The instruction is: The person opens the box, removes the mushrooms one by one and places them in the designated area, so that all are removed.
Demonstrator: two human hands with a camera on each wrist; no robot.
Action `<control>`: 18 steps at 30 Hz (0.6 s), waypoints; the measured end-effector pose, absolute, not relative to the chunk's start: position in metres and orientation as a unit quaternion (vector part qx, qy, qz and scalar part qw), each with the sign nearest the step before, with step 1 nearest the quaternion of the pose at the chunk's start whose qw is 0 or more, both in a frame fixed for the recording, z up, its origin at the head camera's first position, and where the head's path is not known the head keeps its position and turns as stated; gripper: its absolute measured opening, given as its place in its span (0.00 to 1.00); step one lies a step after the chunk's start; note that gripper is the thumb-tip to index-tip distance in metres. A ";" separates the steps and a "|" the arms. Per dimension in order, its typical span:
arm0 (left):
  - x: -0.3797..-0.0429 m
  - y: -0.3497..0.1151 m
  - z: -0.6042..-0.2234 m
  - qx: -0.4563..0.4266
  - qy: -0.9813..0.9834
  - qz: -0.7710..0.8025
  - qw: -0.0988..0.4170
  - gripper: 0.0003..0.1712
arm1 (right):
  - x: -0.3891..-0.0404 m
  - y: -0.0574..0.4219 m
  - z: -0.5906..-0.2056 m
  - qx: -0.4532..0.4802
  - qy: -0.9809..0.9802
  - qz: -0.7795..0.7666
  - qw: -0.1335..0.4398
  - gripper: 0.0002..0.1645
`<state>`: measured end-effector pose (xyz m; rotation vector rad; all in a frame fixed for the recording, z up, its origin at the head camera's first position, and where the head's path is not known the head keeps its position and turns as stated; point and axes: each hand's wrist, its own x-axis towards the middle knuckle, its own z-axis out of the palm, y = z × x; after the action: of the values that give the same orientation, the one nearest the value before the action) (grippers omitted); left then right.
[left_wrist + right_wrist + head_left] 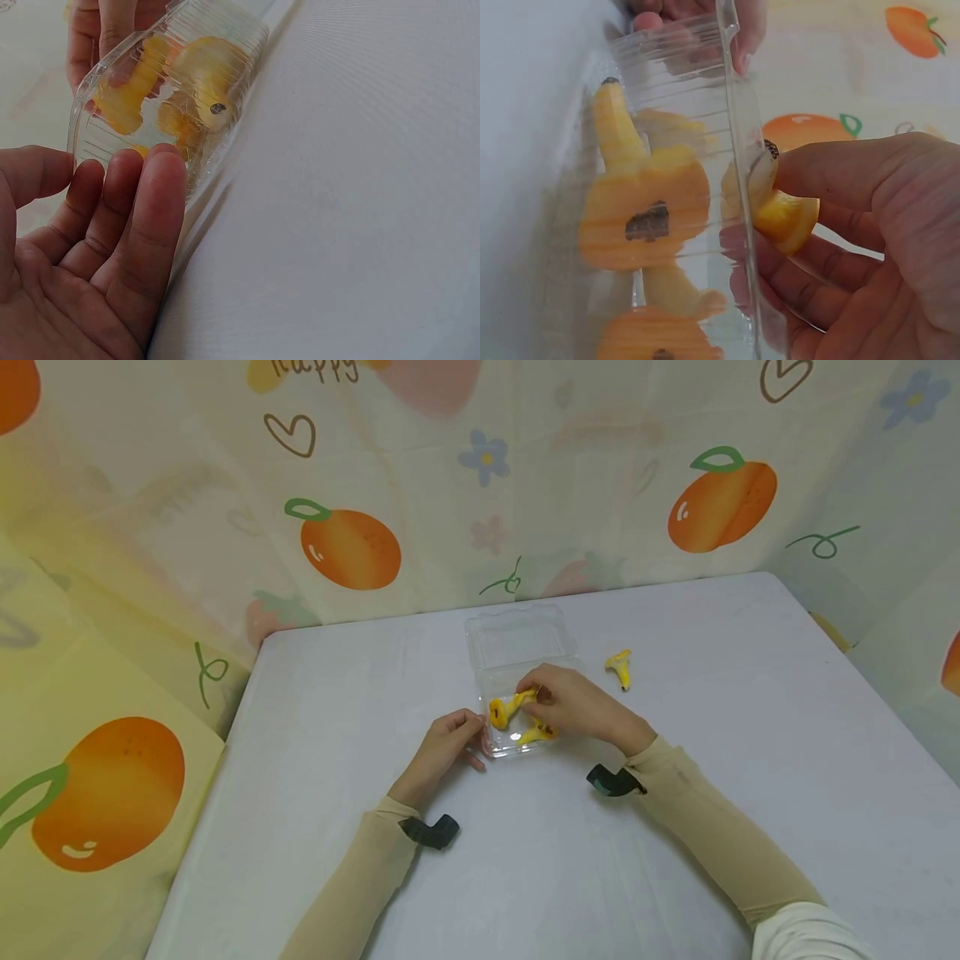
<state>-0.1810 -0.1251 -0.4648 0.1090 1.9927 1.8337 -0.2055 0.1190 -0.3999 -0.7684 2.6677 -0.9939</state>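
A clear plastic clamshell box (513, 753) stands on the table with its lid (517, 639) folded back, away from me. My left hand (450, 739) holds the near left side of the box, thumb at the rim and fingers against the wall. Between thumb and fingers, my right hand (573, 702) pinches a yellow trumpet-shaped mushroom (789, 225) with a dark stem end, just over the box. Inside the box lie other such mushrooms (536, 734), seen through the ribbed wall in both wrist views. Part of the held mushroom is hidden by my fingers.
Another yellow mushroom (619, 669) lies on the white table (712, 693), right of the box lid. A cloth printed with oranges (352, 550) hangs behind the table's far edge. Each sleeve carries a dark wrist mount (431, 832).
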 end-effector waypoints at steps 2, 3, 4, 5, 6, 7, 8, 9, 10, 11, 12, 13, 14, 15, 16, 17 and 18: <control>-0.182 -0.125 -0.465 0.038 0.717 0.662 0.214 0.15 | -0.206 0.120 -0.399 -0.256 0.901 -0.338 0.092 0.18; -0.182 -0.125 -0.466 0.038 0.716 0.663 0.214 0.15 | -0.206 0.120 -0.399 -0.254 0.901 -0.339 0.089 0.18; -0.182 -0.125 -0.466 0.038 0.715 0.665 0.213 0.14 | -0.206 0.120 -0.398 -0.251 0.902 -0.340 0.087 0.18; -0.182 -0.125 -0.466 0.038 0.714 0.666 0.213 0.14 | -0.206 0.120 -0.397 -0.249 0.902 -0.341 0.084 0.18; -0.182 -0.125 -0.466 0.039 0.714 0.666 0.212 0.14 | -0.206 0.121 -0.396 -0.248 0.902 -0.343 0.081 0.18; -0.182 -0.125 -0.466 0.039 0.712 0.668 0.212 0.14 | -0.206 0.121 -0.396 -0.248 0.902 -0.344 0.079 0.17; -0.182 -0.125 -0.466 0.040 0.712 0.668 0.212 0.14 | -0.206 0.122 -0.395 -0.248 0.903 -0.343 0.076 0.17; -0.182 -0.124 -0.466 0.039 0.711 0.669 0.212 0.14 | -0.206 0.123 -0.395 -0.249 0.902 -0.344 0.074 0.17; -0.182 -0.124 -0.466 0.039 0.711 0.669 0.212 0.14 | -0.206 0.123 -0.394 -0.251 0.902 -0.343 0.072 0.16; -0.181 -0.124 -0.466 0.038 0.711 0.669 0.212 0.14 | -0.206 0.124 -0.394 -0.251 0.903 -0.342 0.071 0.16; -0.181 -0.124 -0.466 0.037 0.711 0.670 0.212 0.14 | -0.206 0.124 -0.393 -0.251 0.903 -0.341 0.070 0.16; -0.181 -0.124 -0.466 0.036 0.711 0.670 0.212 0.14 | -0.206 0.125 -0.392 -0.249 0.904 -0.341 0.071 0.15; -0.181 -0.124 -0.466 0.035 0.711 0.669 0.212 0.14 | -0.206 0.125 -0.392 -0.247 0.904 -0.340 0.071 0.15; -0.181 -0.124 -0.465 0.034 0.711 0.669 0.213 0.15 | -0.206 0.125 -0.391 -0.244 0.905 -0.340 0.073 0.15; -0.181 -0.124 -0.465 0.035 0.712 0.669 0.212 0.15 | -0.206 0.126 -0.390 -0.242 0.906 -0.338 0.073 0.14; -0.181 -0.124 -0.465 0.034 0.711 0.669 0.213 0.15 | -0.205 0.126 -0.389 -0.239 0.907 -0.338 0.076 0.14; -0.181 -0.124 -0.465 0.034 0.712 0.669 0.212 0.15 | -0.205 0.127 -0.389 -0.237 0.908 -0.338 0.077 0.14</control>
<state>-0.1807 -0.1240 -0.4647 0.0955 1.9766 1.8566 -0.2054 0.1267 -0.3887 -0.7088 2.7192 -1.0133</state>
